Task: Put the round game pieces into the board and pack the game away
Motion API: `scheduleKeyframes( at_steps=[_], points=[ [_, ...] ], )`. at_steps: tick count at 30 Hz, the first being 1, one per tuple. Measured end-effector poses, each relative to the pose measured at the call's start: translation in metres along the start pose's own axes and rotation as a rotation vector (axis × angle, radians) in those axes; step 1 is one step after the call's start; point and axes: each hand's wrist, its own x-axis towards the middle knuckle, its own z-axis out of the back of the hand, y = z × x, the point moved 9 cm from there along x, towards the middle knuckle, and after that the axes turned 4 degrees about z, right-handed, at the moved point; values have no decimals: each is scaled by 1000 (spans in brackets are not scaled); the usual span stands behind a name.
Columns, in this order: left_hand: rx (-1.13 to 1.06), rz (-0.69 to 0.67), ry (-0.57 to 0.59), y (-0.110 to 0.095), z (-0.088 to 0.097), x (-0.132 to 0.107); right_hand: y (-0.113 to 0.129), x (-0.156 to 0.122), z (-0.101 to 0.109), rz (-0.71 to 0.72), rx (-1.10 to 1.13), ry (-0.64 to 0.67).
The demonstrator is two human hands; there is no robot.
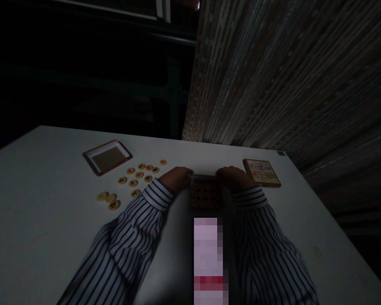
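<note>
One flat box point(263, 173) beside right hand point(237, 178)

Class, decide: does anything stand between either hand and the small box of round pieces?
Nothing visible does: the left hand and right hand hold the small box at its far corners; loose pieces lie off left.

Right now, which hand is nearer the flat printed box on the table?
Right. The right hand is just left of the flat printed box; the left hand is farther left, on the other side of the small tray.
</note>
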Motion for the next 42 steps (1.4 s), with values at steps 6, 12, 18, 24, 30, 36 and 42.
scheduleKeyframes(
  at_steps=[6, 12, 18, 24, 30, 36, 42],
  points=[
    [-27, -17, 3, -4, 1, -1, -4, 4, -5, 1, 0, -8],
    [-32, -19, 1, -6, 0, 0, -6, 7, -6, -6, 11, -27],
    [-32, -41, 0, -6, -1, 0, -5, 7, -5, 7, 20, -44],
    [-65, -77, 3, -6, -4, 2, -5, 6, -5, -16, 6, -30],
    [-63, -37, 18, -6, -3, 1, -4, 7, -4, -6, 15, -34],
    [-64, -32, 33, -8, -2, -1, -7, 8, -8, -21, 19, -13],
    [-42, -31, 8, -7, 1, -2, -6, 6, -6, -10, 23, -38]
  ],
)
